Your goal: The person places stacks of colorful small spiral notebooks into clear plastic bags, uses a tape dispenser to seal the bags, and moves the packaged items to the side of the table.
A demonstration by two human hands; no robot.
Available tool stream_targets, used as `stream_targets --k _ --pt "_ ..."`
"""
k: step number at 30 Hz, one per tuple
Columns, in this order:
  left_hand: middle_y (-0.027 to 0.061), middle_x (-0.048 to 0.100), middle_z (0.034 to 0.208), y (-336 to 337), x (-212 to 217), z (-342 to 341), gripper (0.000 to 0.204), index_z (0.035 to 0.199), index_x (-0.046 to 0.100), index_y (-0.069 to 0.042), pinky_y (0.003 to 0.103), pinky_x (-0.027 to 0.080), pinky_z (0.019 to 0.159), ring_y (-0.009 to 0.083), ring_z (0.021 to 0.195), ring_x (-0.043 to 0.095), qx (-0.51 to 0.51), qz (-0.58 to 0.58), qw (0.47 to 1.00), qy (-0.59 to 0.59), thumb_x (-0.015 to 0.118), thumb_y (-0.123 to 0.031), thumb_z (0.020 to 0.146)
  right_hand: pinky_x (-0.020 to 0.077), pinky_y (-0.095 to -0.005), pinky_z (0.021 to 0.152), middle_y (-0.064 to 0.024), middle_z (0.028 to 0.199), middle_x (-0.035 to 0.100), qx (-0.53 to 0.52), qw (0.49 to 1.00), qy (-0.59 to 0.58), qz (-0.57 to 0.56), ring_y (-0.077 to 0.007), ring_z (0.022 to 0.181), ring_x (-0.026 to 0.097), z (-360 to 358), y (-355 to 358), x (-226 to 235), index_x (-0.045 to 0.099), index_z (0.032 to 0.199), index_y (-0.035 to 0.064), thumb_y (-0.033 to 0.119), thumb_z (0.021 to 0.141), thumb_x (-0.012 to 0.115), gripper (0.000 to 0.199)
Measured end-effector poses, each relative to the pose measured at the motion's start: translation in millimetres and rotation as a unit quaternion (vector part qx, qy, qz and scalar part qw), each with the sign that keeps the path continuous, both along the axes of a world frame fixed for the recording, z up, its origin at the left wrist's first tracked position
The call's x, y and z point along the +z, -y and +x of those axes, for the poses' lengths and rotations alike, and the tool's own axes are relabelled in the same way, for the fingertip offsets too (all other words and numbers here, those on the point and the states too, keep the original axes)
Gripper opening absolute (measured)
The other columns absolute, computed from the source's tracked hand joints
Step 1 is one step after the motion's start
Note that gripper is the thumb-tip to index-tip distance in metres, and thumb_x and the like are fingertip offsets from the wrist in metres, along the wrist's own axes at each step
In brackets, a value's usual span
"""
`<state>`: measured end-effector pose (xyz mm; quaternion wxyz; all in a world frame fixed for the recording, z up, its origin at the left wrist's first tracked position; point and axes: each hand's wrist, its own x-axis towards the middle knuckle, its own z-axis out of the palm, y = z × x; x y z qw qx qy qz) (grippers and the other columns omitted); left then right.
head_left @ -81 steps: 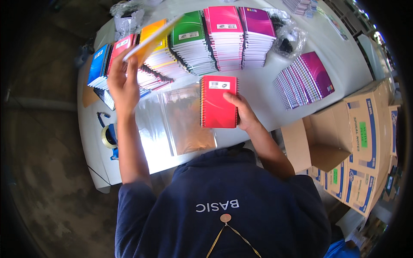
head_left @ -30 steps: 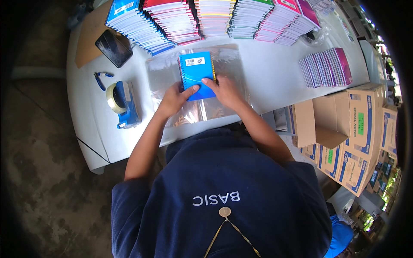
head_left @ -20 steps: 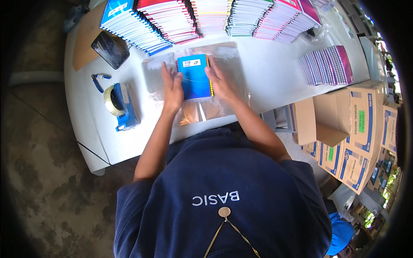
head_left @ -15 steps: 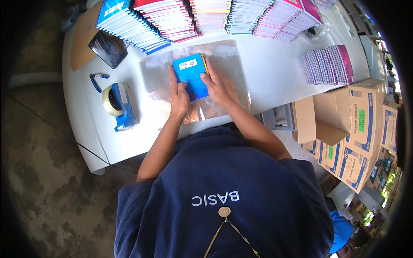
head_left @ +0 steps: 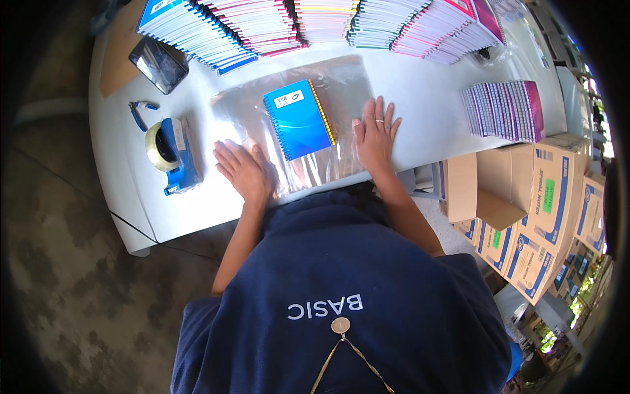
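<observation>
A blue spiral notebook [head_left: 303,125] with a white label lies on a clear plastic sheet [head_left: 239,105] spread over the white table. Its cover faces up, and yellow page edges show along the right side. My left hand [head_left: 244,172] rests flat with fingers spread at the sheet's lower left corner, apart from the notebook. On the other side, my right hand [head_left: 377,139] lies flat by the sheet's right edge, fingers stretched out, a ring on one of them. Neither hand holds anything.
Tall rows of spiral notebooks [head_left: 321,26] line the table's far side. A blue tape dispenser [head_left: 182,154], blue-handled pliers [head_left: 139,117] and a black phone [head_left: 157,64] lie at left. Purple notebooks [head_left: 502,110] stand at right, near an open cardboard box [head_left: 462,187] beside stacked cartons.
Both hands have let go of the blue notebook, which now lies on the plastic sheet. My left hand moved left and nearer; my right hand moved right. Both have opened flat.
</observation>
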<state>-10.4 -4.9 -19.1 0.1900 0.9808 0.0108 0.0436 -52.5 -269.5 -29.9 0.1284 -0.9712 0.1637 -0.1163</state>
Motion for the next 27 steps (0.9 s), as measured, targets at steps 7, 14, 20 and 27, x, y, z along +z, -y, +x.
stream_targets --k 7,14,20,27 --pt "0.0226 0.024 0.147 9.8 16.8 9.3 0.044 0.131 0.051 -0.013 0.059 0.012 0.108 0.0439 0.137 0.015 0.018 0.045 0.999 0.014 0.052 -0.030 0.090 0.0168 -0.0521 0.109 -0.0128 0.124 0.057 0.017 0.996 0.080 0.044 -0.0342 0.129 0.038 13.2 -9.6 8.5 0.062 0.114 0.0126 0.014 0.085 0.058 0.030" --pt "0.0184 0.040 0.136 27.6 19.6 17.0 0.025 0.100 0.068 -0.018 0.057 0.024 0.103 0.0426 0.126 0.032 0.010 -0.026 0.995 0.100 0.068 -0.015 0.075 0.0353 -0.0397 0.097 -0.0093 0.100 0.066 0.015 0.981 0.098 0.165 -0.0260 0.102 0.057 20.2 -7.5 21.8 0.062 0.109 0.0109 0.005 0.079 0.064 0.031" --pt "0.0216 0.057 0.108 15.9 57.6 27.7 0.068 0.126 0.037 0.010 0.027 0.048 0.064 0.0196 0.082 0.060 0.236 -0.441 0.853 -0.148 0.073 -0.025 0.080 0.0468 -0.0244 0.061 -0.0045 0.085 0.064 -0.098 0.796 0.065 0.594 -0.0091 0.071 0.057 33.5 21.0 47.8 0.058 0.114 0.0015 0.012 0.081 0.069 0.036" --pt "0.0095 0.064 0.079 -25.0 38.8 28.0 0.034 0.094 0.065 0.006 0.025 0.042 0.055 0.0097 0.067 0.056 0.165 -0.434 0.880 -0.103 0.065 -0.027 0.087 0.0502 -0.0262 0.060 -0.0055 0.087 0.064 -0.048 0.805 -0.121 0.578 -0.0125 0.074 0.062 39.8 31.1 72.2 0.059 0.112 -0.0017 0.016 0.083 0.067 0.034"
